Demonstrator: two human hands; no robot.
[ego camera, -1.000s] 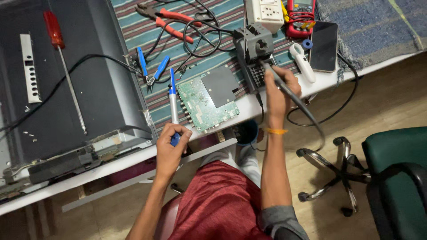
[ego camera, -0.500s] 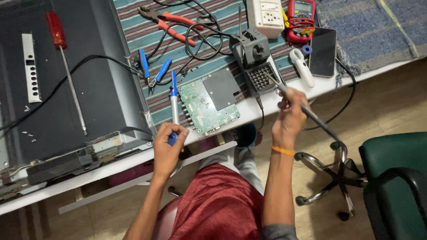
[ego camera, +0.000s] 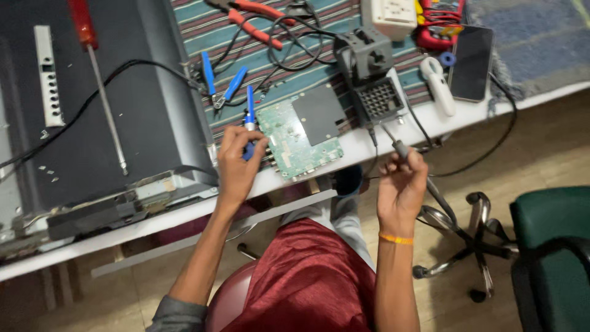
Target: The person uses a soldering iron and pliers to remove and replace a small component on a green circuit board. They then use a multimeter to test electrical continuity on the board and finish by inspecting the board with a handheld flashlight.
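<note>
While seated at the white surface (ego camera: 369,144), left hand (ego camera: 236,163) wrapped with closed fingers (ego camera: 246,142) round a blue-handled tool (ego camera: 249,120), shaft pointing toward 12 o'clock, just beside the green circuit board (ego camera: 292,141). Right hand (ego camera: 401,187) out past the surface edge at 4 o'clock from the board, fingers pinched shut on a soldering iron (ego camera: 398,147), tip angled toward 11 o'clock, close to the dark iron stand (ego camera: 372,77). Board flat near the surface edge, a dark square plate (ego camera: 319,114) on its upper right, partly on a striped cloth (ego camera: 276,37). At 10 o'clock from the board, blue-handled cutters (ego camera: 221,83); at 12 o'clock, red-handled pliers (ego camera: 255,18) among black cables (ego camera: 295,43). At 2 o'clock, a black phone (ego camera: 472,61), a white handheld device (ego camera: 437,83) and a red meter (ego camera: 439,21). Far toward 9 o'clock, a grey panel (ego camera: 153,123) with a long red-handled screwdriver (ego camera: 98,80) lying on it. Green chair (ego camera: 550,246) at 4 o'clock on the floor
</note>
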